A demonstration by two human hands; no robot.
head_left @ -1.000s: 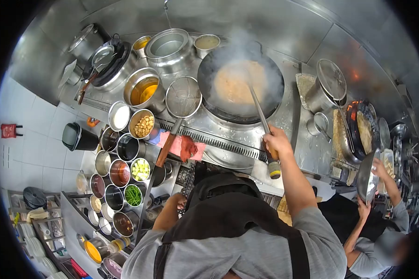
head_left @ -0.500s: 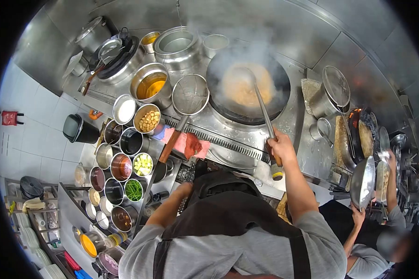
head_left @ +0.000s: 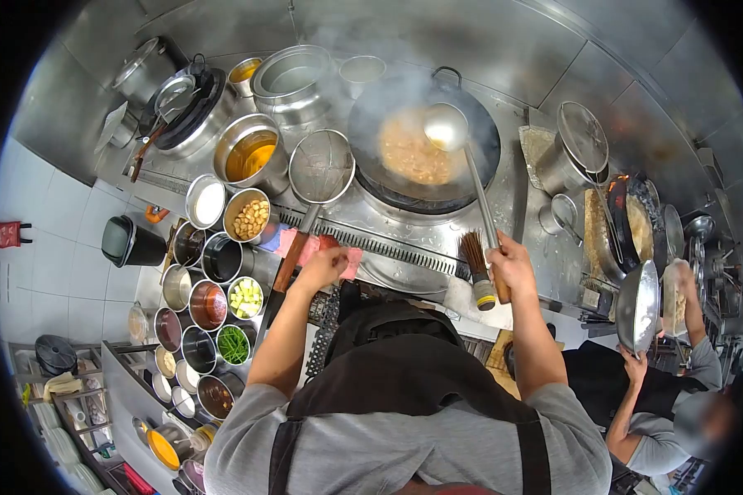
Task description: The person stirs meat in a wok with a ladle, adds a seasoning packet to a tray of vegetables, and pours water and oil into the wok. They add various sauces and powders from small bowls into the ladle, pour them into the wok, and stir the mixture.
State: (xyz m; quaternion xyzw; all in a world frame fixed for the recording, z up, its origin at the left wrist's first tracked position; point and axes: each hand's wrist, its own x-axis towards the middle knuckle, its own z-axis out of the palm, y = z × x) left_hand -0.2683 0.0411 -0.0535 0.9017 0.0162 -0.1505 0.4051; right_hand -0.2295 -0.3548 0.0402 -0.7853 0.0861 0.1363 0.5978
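Note:
My right hand (head_left: 512, 268) is wrapped around the wooden handle end of a long ladle (head_left: 447, 127). The ladle's bowl is over the right part of a large wok (head_left: 480, 161), where a steaming brown liquid with pieces (head_left: 413, 150) sits. My left hand (head_left: 325, 267) has its fingers curled down on a red cloth (head_left: 328, 242), which lies on a pink cloth (head_left: 353, 262) and is mostly hidden by the hand. Just left of that hand, a wire strainer (head_left: 322, 167) rests with its wooden handle toward me. A bamboo brush (head_left: 475, 260) stands close to my right hand.
Pots of yellow liquid (head_left: 251, 157), fried cubes (head_left: 250, 219), green vegetables (head_left: 234, 344) and sauces crowd the left. A large metal pot (head_left: 293, 82) stands behind. At right are a tall strainer pot (head_left: 582, 140) and a co-worker's hand (head_left: 633, 363) holding a metal pan (head_left: 638, 309).
My left hand has moved forward from beside my body onto the red cloth. The ladle has risen from the liquid and shifted right. The steam has thinned, and the view has shifted slightly.

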